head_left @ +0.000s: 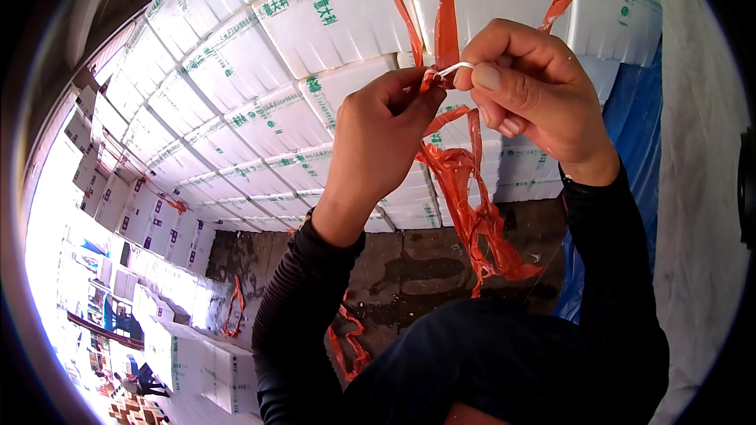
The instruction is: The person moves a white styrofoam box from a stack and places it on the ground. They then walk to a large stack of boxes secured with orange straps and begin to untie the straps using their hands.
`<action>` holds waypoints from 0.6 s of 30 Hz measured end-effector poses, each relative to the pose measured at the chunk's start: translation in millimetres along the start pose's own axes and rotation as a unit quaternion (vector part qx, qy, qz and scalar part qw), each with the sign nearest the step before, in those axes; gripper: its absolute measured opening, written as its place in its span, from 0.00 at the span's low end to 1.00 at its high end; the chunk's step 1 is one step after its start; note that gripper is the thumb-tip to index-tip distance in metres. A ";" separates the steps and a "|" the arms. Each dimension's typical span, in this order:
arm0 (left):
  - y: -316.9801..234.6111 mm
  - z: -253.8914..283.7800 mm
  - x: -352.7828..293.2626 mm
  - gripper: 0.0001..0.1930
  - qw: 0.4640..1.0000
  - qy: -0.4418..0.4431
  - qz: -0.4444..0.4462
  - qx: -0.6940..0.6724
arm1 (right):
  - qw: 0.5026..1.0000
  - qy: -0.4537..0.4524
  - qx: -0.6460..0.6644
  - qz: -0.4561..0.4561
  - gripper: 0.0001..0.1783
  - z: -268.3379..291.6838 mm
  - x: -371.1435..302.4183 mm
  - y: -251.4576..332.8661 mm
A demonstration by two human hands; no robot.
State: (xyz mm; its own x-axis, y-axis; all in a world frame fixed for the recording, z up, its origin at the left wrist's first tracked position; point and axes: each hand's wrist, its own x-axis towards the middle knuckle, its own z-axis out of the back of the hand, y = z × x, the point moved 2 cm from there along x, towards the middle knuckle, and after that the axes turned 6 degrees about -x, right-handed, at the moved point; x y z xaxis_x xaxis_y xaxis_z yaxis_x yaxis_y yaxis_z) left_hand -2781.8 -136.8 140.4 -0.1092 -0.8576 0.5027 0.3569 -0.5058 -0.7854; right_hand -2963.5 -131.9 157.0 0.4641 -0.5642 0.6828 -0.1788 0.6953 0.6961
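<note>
In front of the stacked boxes, my left hand (370,142) is closed in a pinch on red plastic strapping (446,12), right where it bunches into a knot. Close beside it, my right hand (543,94) pinches the end of a thin white cord (458,68) between thumb and forefinger. That cord runs into the bunched red plastic at my left fingertips. Two lengths of strapping rise from there over the box faces. Below my hands hangs a loose, tangled bundle of red plastic strips (465,197), its lower end reaching down over the floor.
White foam boxes (335,20) with green print form a high wall ahead and to the left. Blue sheeting (634,142) and a pale grey cloth (697,189) hang at the right. Red strips (350,342) lie on the wet dark floor (405,267). More cartons (146,216) stand far left.
</note>
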 end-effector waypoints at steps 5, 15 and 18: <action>27.8 6.7 0.2 0.22 0.960 0.108 0.041 -0.255 | 0.996 0.006 -0.090 -0.013 0.05 -31.5 -15.3 -7.5; 22.7 -0.7 -11.5 0.36 0.959 0.122 -0.043 -0.253 | 0.942 0.017 -0.333 0.047 0.04 -43.0 -32.6 -59.0; 34.0 -0.6 -10.0 0.34 0.974 0.102 -0.130 -0.152 | 0.955 -0.044 -0.291 0.020 0.04 -37.3 -36.3 -56.9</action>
State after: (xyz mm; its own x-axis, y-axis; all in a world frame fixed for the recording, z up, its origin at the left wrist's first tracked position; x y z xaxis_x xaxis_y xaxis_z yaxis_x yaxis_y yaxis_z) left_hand -2769.1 -145.5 108.4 -0.3521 -0.6824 0.6406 0.0040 -0.6855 -0.7280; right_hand -2937.8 -134.4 84.3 0.3875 -0.5489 0.7407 0.3296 0.8328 0.4447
